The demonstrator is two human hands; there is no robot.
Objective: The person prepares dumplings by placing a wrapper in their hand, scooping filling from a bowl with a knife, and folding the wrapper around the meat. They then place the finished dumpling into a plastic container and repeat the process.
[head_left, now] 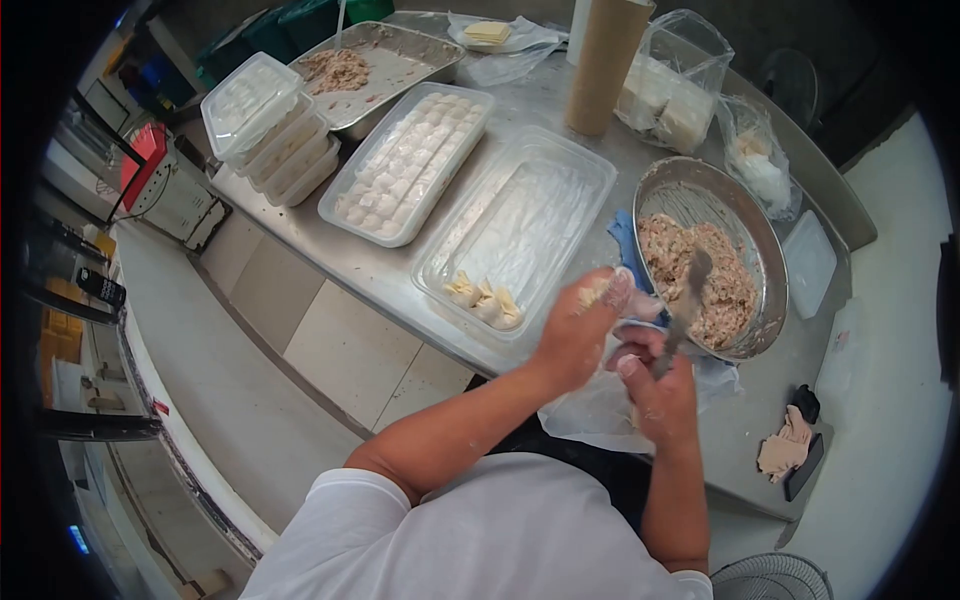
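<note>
My left hand (585,322) is curled around a pale dumpling (592,294), partly hidden by the fingers, near the tray's lower right corner. Close beside it, my right hand (655,385) grips a metal spatula (686,310), its blade pointing up over the round metal bowl (775,305). Minced filling (705,262) lies in that bowl. Several folded dumplings (483,300) sit at the near end of the clear plastic tray (598,180). A plastic bag (590,415) lies beneath my hands.
A filled dumpling tray (400,175), stacked boxes (280,140) and a large metal pan (430,55) stand to the left. Behind are a cardboard tube (605,70) and plastic bags (680,85). A blue cloth (625,240) touches the bowl; a phone (803,467) lies at right.
</note>
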